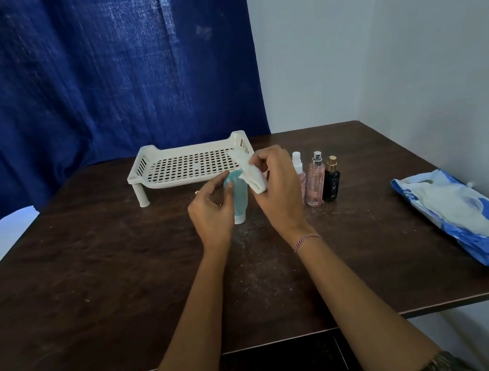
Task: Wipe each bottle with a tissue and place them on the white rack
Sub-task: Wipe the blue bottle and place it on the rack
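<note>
My left hand (210, 214) is up over the middle of the dark worktop (96, 277) with its thumb and fingers curled round a teal bottle (239, 201). The bottle is upside down, its white cap pointing toward the worktop, and I cannot tell whether the cap rests there or hangs just above it. My right hand (277, 191) is just beside it on the right and pinches a folded white tissue (249, 173) between thumb and fingertips. The tissue lies against the bottle's upper right side and sticks up past its top, so the bottle sits between my two hands, the left on its left flank and the tissue and right hand on the other. There is a ring (197, 192) on a finger of my left hand and a thread bracelet (306, 239) round my right wrist. The white rack (149, 169) stands on its short legs just behind my hands, near the far edge of the worktop, with nothing on its perforated tray. To the right of my right hand three more bottles stand upright in a close row: a white-capped spray bottle (297, 161), partly hidden by my hand, a pink bottle (315, 186) with a silver cap and a dark bottle (332, 184) with a gold cap. Well apart, near the right edge, lies the blue tissue pack (478, 219), torn open with white tissue showing. A blue curtain (72, 85) hangs behind the worktop.
</note>
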